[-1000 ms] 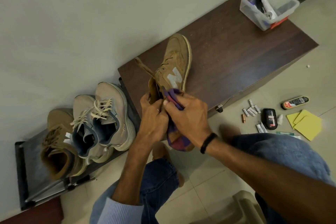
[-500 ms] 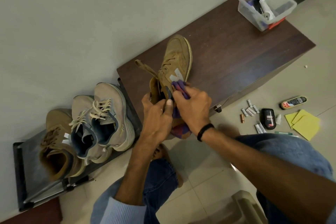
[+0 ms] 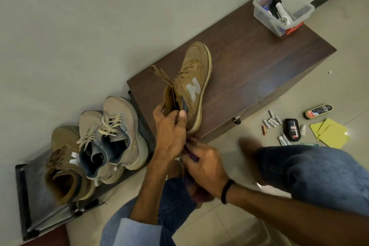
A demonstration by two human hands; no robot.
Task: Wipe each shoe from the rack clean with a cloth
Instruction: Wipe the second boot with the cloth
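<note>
One tan shoe [image 3: 191, 86] is gripped by the left hand [image 3: 169, 128], and the cloth [image 3: 190, 154] pinched in the right hand [image 3: 205, 168] should be pressed along its heel.

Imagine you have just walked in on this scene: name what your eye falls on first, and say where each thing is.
First, the tan shoe with its pale N, centre frame against the dark cabinet, gripped at the heel by the left hand. Just below, the right hand holds a purple cloth. On the rack at left sit pale sneakers beside a second tan shoe.
</note>
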